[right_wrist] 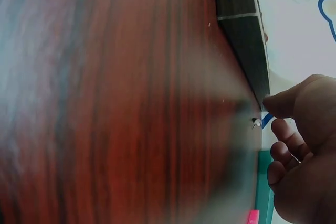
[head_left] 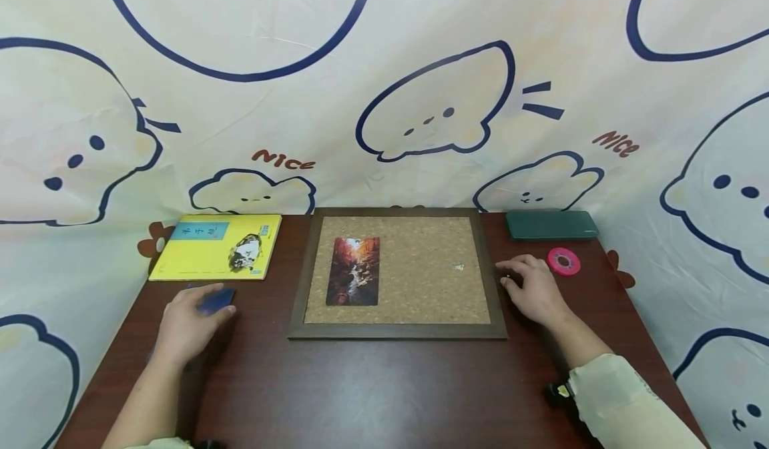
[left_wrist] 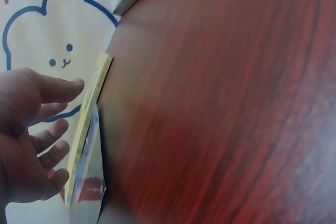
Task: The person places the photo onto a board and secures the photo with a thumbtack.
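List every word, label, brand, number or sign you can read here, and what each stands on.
"Nice": patterned wall covering, left.
"Nice": same covering, right.
Yellow book, blue label: characters too small to read reliably.
Green case: tiny mark, unreadable.

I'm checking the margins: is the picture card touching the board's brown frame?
Apart: the head view shows bare cork between the picture card and brown frame.

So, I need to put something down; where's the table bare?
Widest: before the board, between the forearms. Narrower: between book and board. Crowded: far right, by case, pink disc and right hand; left, around blue item and left hand.
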### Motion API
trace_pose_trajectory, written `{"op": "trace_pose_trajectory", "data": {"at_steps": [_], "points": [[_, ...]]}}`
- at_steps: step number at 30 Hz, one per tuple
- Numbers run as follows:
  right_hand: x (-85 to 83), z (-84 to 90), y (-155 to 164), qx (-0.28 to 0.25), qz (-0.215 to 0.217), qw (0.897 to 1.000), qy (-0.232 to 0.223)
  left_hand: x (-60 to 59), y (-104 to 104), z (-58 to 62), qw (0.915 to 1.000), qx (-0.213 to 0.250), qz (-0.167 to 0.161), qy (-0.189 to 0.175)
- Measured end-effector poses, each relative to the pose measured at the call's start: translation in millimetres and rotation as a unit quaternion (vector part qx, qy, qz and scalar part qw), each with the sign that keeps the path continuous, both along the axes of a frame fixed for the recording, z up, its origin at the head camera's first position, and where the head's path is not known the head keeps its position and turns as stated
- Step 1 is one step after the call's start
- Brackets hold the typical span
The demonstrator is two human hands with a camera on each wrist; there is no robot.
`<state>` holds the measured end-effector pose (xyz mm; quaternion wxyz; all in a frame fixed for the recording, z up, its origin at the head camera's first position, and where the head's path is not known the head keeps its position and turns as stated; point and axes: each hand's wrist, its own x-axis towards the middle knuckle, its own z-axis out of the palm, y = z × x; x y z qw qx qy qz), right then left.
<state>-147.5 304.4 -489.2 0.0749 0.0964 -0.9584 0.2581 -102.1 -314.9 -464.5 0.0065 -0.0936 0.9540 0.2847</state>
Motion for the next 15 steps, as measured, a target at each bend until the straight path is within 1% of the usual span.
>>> {"op": "trace_pose_trajectory", "data": {"at_steps": [3, 7, 15], "points": [[0.2, -2.1, 4.6, 0.007, -0.004, 1.000, -0.003, 1.0, -5.2, 0.0, 0.9999, -0.005, 0.010, -0.007], [-0.9, -4.1, 9.3, 0.011, -0.007, 1.000, -0.009, 2.3, -12.4, 0.0, 0.9998, -0.012, 0.015, -0.009], [-3.2, -7.0, 13.4, 0.013, -0.021, 0.999, -0.022, 3.3, -23.9, -0.3, 0.9976, -0.026, 0.036, -0.053]]}}
